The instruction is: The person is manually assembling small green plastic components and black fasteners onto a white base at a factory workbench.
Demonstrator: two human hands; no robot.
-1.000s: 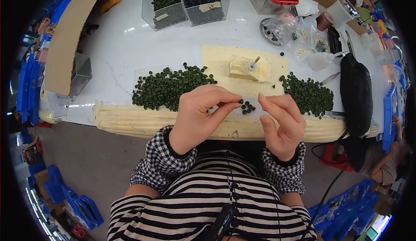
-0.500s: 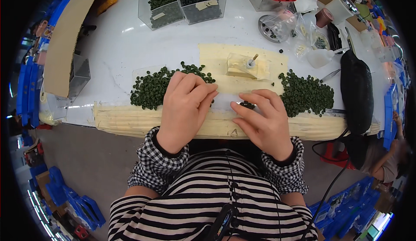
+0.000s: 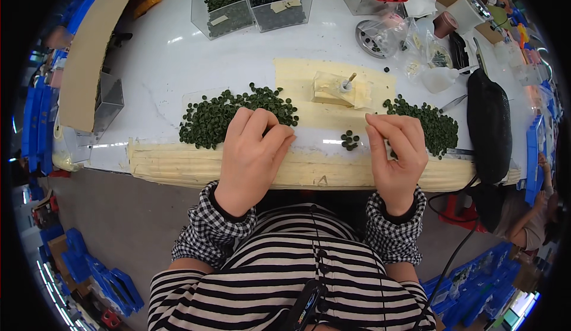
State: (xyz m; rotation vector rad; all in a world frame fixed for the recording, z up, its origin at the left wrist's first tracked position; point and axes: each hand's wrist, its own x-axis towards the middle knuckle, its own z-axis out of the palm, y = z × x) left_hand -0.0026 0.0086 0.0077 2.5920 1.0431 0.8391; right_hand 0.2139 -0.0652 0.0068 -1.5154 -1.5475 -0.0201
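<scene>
"Starting with the left hand (image 3: 251, 157)?"

"Back upward, at the near right edge of the left pile (image 3: 211, 120) of small dark green discs, fingertips bunched close. Impossible to tell about any disc in that pinch, with the knuckles in the way."

"And the right hand (image 3: 401, 152)?"

"Just left of the right pile (image 3: 433, 132), a smaller heap of similar discs. Thumb and index tips almost together, only a narrow gap. No disc clearly visible there; too small to be certain."

"Why only fingertips?"

"Probably to suit such tiny pieces."

"Anything between the hands?"

"A little cluster (image 3: 350, 140) of discs, loose on the white table (image 3: 154, 63), nearer the right hand. Perhaps kept apart from both piles for easy reach."

"Farther off?"

"On a pale yellow sheet (image 3: 288, 72), a wrapped block (image 3: 326, 91) with a slanting pin (image 3: 352, 77), seemingly central to suit either hand. At the far side, left of centre, two clear bins (image 3: 285, 19) of dark pieces, likely out of the way. Along the near edge, a padded strip (image 3: 166, 161), maybe for cushioning."
</scene>
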